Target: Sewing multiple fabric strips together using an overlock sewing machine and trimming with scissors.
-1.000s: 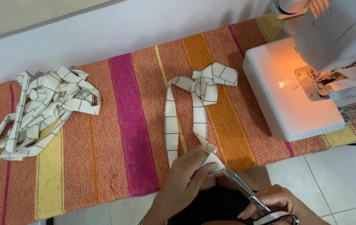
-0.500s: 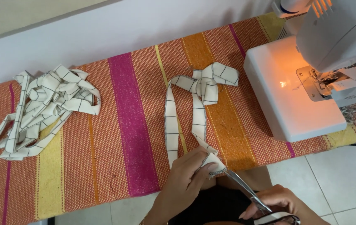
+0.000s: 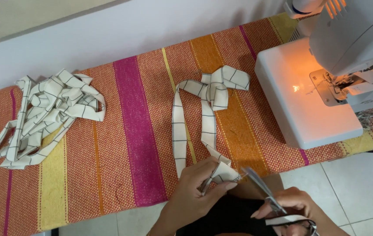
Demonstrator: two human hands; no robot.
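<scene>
Scissors [image 3: 263, 192] sit in the right hand [image 3: 289, 207], fingers through the handles, blades parted and angled toward the strip end. Left hand [image 3: 195, 194] pinches the folded end of the checked fabric strip [image 3: 204, 118] at the near edge of the desk [image 3: 138, 144]. A clean snip, I judge, calls for holding that end taut, fingertips back from the blades, and cutting close to the stitching. Farther out, the strip runs up in a loop to a knot-like bundle. A pile of similar strips [image 3: 42, 118] lies to the left; a white sewing machine [image 3: 326, 83], lamp lit, stands at right.
</scene>
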